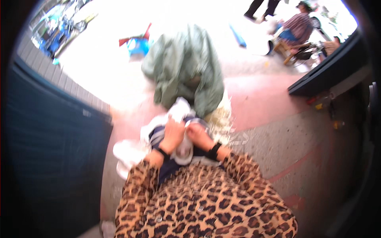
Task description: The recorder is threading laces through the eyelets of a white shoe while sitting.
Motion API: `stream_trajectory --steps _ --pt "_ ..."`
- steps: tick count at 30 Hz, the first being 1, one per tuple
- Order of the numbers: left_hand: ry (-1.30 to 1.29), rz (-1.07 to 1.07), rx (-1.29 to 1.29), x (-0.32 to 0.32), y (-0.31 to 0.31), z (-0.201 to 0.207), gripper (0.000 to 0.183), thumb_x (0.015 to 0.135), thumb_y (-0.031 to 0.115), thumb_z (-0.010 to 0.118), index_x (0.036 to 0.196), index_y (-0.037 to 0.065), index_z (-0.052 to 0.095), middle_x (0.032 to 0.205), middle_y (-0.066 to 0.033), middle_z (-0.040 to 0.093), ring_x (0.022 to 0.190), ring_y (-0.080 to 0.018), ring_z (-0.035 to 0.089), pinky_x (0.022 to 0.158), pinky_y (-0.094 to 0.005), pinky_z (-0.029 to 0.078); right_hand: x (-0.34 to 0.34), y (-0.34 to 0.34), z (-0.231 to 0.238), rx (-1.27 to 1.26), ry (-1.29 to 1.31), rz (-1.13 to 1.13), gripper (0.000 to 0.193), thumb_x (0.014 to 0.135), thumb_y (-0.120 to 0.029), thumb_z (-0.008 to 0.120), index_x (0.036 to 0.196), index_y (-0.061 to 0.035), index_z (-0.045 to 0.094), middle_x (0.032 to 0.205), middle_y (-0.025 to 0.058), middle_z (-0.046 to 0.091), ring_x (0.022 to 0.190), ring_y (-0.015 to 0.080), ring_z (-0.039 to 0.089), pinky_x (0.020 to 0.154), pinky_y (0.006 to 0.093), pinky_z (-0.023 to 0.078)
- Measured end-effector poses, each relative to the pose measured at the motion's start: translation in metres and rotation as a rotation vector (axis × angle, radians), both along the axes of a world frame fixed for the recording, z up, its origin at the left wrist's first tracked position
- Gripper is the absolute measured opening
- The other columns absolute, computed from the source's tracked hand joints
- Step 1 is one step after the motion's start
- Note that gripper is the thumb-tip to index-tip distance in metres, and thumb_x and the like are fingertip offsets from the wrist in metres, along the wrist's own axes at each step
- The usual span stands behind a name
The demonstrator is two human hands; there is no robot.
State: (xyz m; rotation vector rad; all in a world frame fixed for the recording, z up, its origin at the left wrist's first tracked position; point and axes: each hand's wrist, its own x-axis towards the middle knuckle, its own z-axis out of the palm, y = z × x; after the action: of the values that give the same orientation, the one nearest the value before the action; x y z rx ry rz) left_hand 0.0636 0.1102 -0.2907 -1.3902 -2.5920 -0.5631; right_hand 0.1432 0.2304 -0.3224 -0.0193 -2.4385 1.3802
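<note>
My left hand (173,134) and my right hand (199,135) are close together over my lap, fingers curled in. Between and under them is soft white cloth (180,108), blurred, and its exact kind does not show. Both hands seem to pinch it; the fingertips are partly hidden. Dark blue fabric with pale stripes (156,137) lies beneath my left wrist. More white material (129,152) bulges out to the left of my lap. Just beyond my hands stands a large crumpled grey-green woven sack (190,67).
Pale yellowish strips (222,121) lie in a heap right of the sack. Dark door panels flank me at left (55,146) and right (329,63). Farther out are a blue-and-red object (137,45), parked bikes (59,27), and a seated person (297,27) near another's legs (262,8).
</note>
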Motion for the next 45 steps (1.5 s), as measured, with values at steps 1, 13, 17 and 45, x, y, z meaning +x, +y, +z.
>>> stream_trajectory --steps 1,13,17,45 --pt "0.023 -0.021 -0.01 0.001 -0.005 -0.002 0.007 0.065 0.008 0.054 0.069 0.002 0.057 0.069 -0.0172 0.056 0.076 -0.0346 0.054 0.076 -0.0438 0.043 0.0 -0.003 -0.001 -0.037 0.046 0.051 0.002 0.069 -0.003 0.052 0.07 -0.0018 0.053 0.068 0.0162 0.054 0.064 0.0303 0.053 0.059 0.0365 0.043" --pt "-1.142 0.153 0.405 -0.037 -0.015 -0.006 0.015 0.066 0.012 0.067 0.073 0.0 0.061 0.065 -0.0046 0.06 0.059 -0.0134 0.055 0.057 -0.0261 0.044 -0.01 0.005 0.027 0.881 0.191 0.312 0.006 0.067 -0.015 0.054 0.07 -0.0103 0.056 0.075 0.0037 0.048 0.076 0.0184 0.048 0.063 0.0316 0.035" --pt "-1.13 0.051 0.227 -0.029 -0.001 0.014 0.015 0.064 0.011 0.066 0.074 0.0 0.062 0.066 -0.0027 0.06 0.061 -0.0103 0.053 0.059 -0.0244 0.044 0.022 0.014 0.128 0.492 0.484 0.106 0.009 0.07 -0.009 0.055 0.078 -0.0101 0.053 0.075 0.0053 0.046 0.074 0.0218 0.047 0.067 0.0335 0.035" --pt "-0.668 0.222 0.143 -0.03 -0.068 -0.006 0.037 0.077 0.008 0.053 0.113 0.003 0.045 0.068 -0.0102 0.055 0.063 -0.016 0.054 0.061 -0.0298 0.042 -0.006 -0.042 0.043 0.23 -0.384 0.148 0.019 0.075 -0.019 0.053 0.084 -0.0039 0.061 0.074 0.0158 0.06 0.07 0.0318 0.059 0.063 0.0393 0.047"
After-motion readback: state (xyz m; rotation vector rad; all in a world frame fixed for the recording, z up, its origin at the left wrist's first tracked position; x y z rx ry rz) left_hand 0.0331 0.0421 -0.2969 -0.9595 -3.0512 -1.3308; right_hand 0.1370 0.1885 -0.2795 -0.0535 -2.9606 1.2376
